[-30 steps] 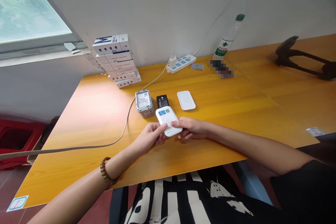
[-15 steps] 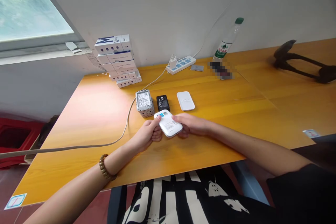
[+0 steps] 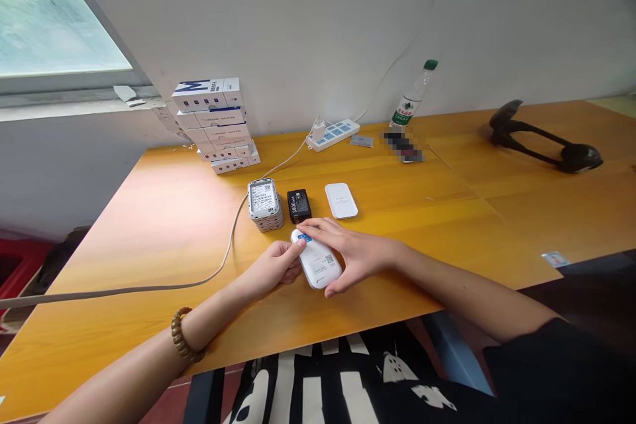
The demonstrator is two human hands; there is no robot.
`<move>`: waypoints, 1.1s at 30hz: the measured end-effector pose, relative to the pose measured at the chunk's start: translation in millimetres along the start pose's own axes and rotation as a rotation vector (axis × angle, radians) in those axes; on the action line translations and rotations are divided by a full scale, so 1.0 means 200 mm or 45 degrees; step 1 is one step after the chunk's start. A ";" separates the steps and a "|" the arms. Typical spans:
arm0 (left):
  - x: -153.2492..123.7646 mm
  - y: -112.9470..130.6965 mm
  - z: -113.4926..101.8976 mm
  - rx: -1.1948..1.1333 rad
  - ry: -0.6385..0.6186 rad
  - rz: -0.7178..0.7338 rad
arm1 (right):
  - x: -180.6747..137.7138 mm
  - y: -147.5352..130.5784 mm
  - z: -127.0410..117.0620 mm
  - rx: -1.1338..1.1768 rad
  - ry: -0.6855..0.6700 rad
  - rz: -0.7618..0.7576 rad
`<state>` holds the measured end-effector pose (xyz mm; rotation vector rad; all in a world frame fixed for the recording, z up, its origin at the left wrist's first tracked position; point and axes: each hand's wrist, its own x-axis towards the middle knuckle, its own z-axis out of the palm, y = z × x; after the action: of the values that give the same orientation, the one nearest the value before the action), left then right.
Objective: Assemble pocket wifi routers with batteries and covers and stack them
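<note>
A white portable Wi-Fi device (image 3: 320, 266), flat with rounded corners, a blue sticker and a printed QR code, is tilted up above the table's near part. My left hand (image 3: 278, 265) pinches its left edge, thumb on top and fingers curled beneath. My right hand (image 3: 355, 252) spans it from the right, fingers at the far edge and thumb at the near corner. Just beyond are a stack of open-backed device bodies (image 3: 265, 202), black 3000 mAh batteries (image 3: 299, 205) and a white back cover (image 3: 341, 201) lying flat.
Stacked white boxes (image 3: 213, 122) stand by the wall. A power strip (image 3: 334, 134) with a plugged-in charger sits at the back, its cable (image 3: 223, 262) crossing the table's left side. Farther right are a water bottle (image 3: 410, 98), a blurred-out object (image 3: 403, 146) and a black frame-like object (image 3: 541, 139).
My right hand has shifted from pinching the device's right side to spreading across it, fingers at the far edge. The device has turned more lengthwise toward me. The camera view has shifted slightly.
</note>
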<state>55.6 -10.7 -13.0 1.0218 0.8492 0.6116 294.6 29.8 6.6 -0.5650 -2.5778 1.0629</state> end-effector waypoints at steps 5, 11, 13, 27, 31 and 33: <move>-0.02 0.00 0.01 0.228 0.011 0.148 | -0.01 -0.01 -0.09 -0.153 0.043 -0.040; -0.07 0.08 -0.12 1.179 0.342 1.259 | -0.16 0.10 -0.52 -0.273 0.274 0.573; -0.07 0.13 -0.20 1.326 0.457 1.506 | -0.22 0.17 -0.65 -0.327 0.270 0.772; 0.13 0.16 -0.66 1.038 0.562 0.789 | -0.23 0.43 -0.67 -0.314 -0.078 1.002; 0.13 0.15 -0.66 1.030 0.542 0.814 | -0.22 0.41 -0.73 -0.284 -0.099 1.023; 0.12 0.17 -0.64 1.052 0.582 0.830 | -0.21 0.36 -0.78 -0.274 -0.077 1.038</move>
<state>-40.5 83.1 -24.1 1.9963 1.2159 1.1121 411.9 151.9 55.2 -1.7565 -2.5538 1.0035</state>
